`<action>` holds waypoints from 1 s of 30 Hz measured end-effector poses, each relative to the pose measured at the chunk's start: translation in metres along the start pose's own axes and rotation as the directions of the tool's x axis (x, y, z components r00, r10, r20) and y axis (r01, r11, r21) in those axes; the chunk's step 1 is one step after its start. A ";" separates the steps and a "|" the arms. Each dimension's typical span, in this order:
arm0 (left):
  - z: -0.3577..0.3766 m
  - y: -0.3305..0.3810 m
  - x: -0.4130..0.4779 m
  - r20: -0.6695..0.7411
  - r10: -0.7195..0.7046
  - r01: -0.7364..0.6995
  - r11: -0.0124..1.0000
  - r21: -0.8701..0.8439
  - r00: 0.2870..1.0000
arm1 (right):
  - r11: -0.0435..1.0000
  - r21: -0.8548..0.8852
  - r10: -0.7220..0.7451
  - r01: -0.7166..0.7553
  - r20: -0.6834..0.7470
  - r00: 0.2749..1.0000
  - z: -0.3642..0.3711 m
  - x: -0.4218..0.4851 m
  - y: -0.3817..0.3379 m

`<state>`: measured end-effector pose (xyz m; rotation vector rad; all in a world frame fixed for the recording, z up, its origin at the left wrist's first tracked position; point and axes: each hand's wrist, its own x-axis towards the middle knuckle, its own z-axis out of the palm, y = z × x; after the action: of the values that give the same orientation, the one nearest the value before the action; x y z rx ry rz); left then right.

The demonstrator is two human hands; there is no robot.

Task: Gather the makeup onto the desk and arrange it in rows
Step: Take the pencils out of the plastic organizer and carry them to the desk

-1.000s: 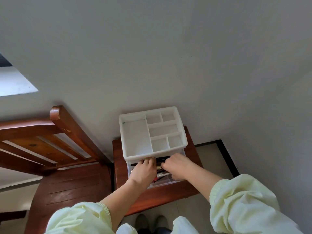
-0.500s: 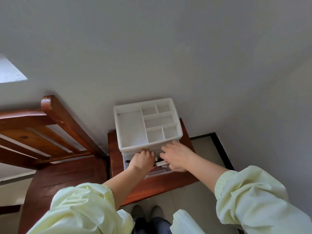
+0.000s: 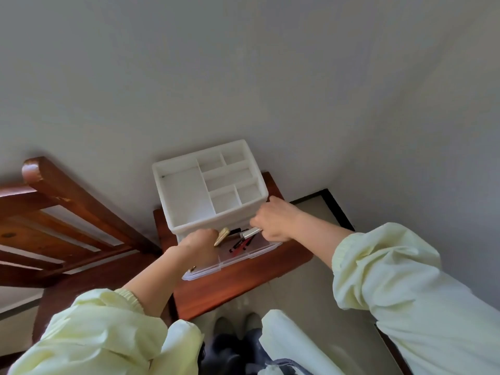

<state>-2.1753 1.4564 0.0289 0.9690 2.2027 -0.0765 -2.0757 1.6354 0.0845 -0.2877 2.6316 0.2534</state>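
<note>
A white plastic organiser (image 3: 186,196) with empty top compartments stands on a small wooden stand (image 3: 238,282) against the wall. Its clear drawer (image 3: 243,258) is pulled out toward me. Inside lie black and red makeup sticks (image 3: 239,243). My left hand (image 3: 200,244) is in the drawer, closed around a gold makeup piece (image 3: 222,235). My right hand (image 3: 276,219) is at the drawer's right side, pinching a silver-capped tube (image 3: 250,233). What lies under both hands is hidden.
A wooden chair (image 3: 70,212) stands left of the stand, its back close to the organiser. The grey wall rises right behind. Tiled floor with a dark skirting strip (image 3: 338,209) lies to the right. My feet (image 3: 235,326) are below the stand's front edge.
The clear drawer has slid further out toward me. My left hand has closed on the gold piece and my right hand has lifted the silver-capped tube from the drawer.
</note>
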 end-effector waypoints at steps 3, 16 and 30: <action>-0.012 0.003 -0.006 0.075 -0.068 0.078 0.987 -0.137 0.995 | 0.997 0.048 0.051 -0.052 0.040 0.998 0.000 -0.009 0.002; -0.035 -0.033 -0.062 0.073 -0.235 0.241 0.967 -0.084 0.969 | 0.990 0.130 0.074 -0.062 -0.092 0.993 0.023 0.035 -0.039; -0.010 -0.042 -0.075 -0.020 -0.237 0.224 0.941 -0.254 0.971 | 0.885 0.419 0.246 -0.203 -0.050 0.968 0.034 0.044 -0.038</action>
<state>-2.1744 1.3831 0.0746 0.5769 2.2973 0.1174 -2.0898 1.5999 0.0287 0.1544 2.7350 -0.2520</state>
